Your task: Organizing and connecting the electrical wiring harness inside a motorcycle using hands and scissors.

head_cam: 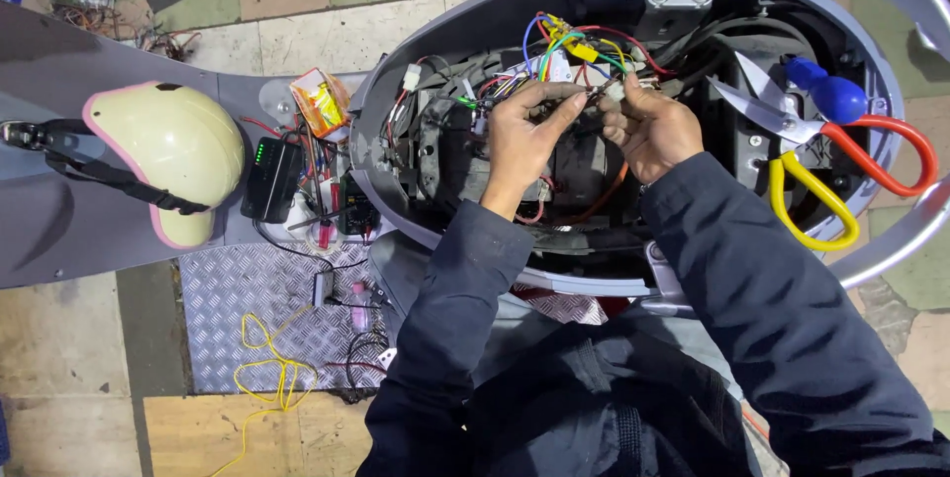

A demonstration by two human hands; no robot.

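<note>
I look down into the open body of a grey scooter [388, 91], where a bundle of coloured wires [564, 49] runs across the top of the compartment. My left hand [522, 136] pinches wires of that bundle between thumb and fingers. My right hand [648, 126] is closed on a small white connector [616, 92] at the wires' end, close to the left fingertips. Both arms wear dark blue sleeves.
Scissors [792, 136] with one red and one yellow handle lie in the compartment's right side beside a blue bulb-shaped thing [836, 96]. A cream helmet [168, 155] rests on the grey seat at left. A black box [270, 178], an orange packet [319, 101] and loose yellow wire [267, 368] lie nearby.
</note>
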